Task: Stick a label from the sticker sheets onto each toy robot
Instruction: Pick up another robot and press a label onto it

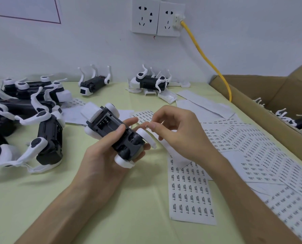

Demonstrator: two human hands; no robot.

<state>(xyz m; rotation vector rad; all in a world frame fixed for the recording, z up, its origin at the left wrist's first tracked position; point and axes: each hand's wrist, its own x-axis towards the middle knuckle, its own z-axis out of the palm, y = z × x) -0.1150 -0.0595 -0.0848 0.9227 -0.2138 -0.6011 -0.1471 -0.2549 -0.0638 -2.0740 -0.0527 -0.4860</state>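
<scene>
pile of toy robots (23, 106) on table (41, 199), left | left hand (101, 155) grips held toy robot (108, 124), underside up, above table | right hand (178, 132) pinches small label (147, 127) just beside it | sticker sheets (190, 191) flat on table, right | cardboard box (270, 103) far right

a pile of robots (32, 111) lies on the table (41, 199) at the left, while a rear-left robot (92, 83) and a rear-right robot (150, 81) sit against the wall (76, 50), below the sockets (157, 18). above the table's middle the left hand (102, 155) grips the held robot (111, 127), and the right hand (178, 131) just right of it pinches a label (147, 126). sheets (190, 191) spread over the table's right side beside a box (252, 106) with boxed robots (301, 120) in it, and a cable (208, 62) runs from the sockets down to the box's rim.
</scene>
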